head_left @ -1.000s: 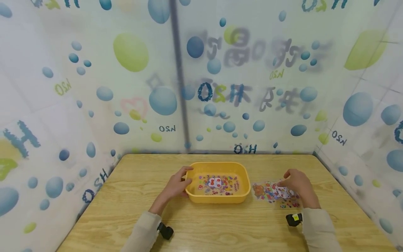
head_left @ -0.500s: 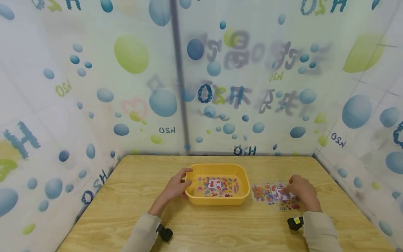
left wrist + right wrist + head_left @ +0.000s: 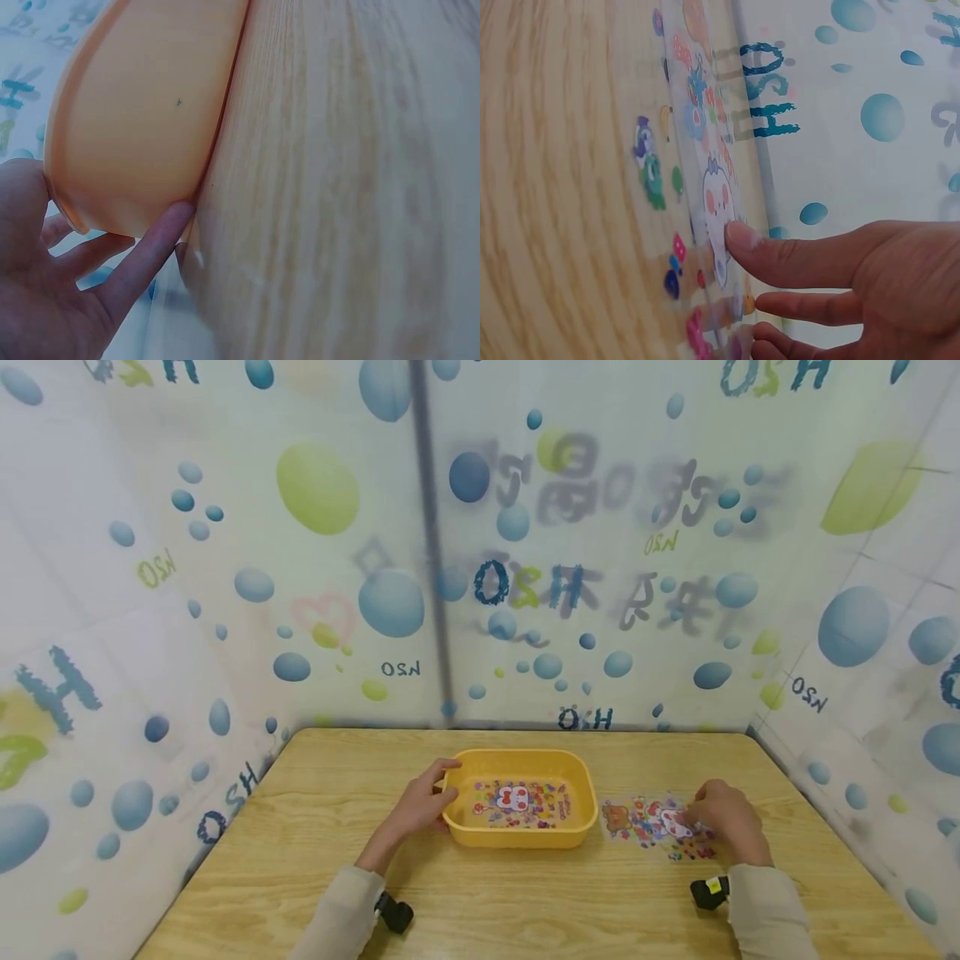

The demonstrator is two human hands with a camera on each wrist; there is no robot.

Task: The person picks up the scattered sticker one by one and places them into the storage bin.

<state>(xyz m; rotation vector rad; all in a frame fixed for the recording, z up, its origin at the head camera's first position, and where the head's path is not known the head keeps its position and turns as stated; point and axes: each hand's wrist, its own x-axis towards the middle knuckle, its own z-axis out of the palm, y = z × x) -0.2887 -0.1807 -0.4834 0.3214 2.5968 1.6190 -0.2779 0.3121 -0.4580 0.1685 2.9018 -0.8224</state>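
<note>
My left hand grips the left end of a yellow plastic basin, thumb over its rim. In the left wrist view, the fingers lie against the outer wall, low by the table. Inside the basin is a clear sticker sheet with a white bunny face. To the basin's right, clear sticker sheets lie on the table, seemingly overlapping, printed with a brown bear and white bunny. My right hand pinches the sheet at its right part; the thumb rests by the bunny, other fingertips at the edge.
A wooden table carries everything. Beyond it and along both sides hang pale curtain walls with blue and green bubble prints. A black wrist camera sits under the left wrist, another camera under the right.
My right hand has moved down and slightly right over the sticker sheets, and the bunny print has shifted a little right. My left hand and the basin stay in place.
</note>
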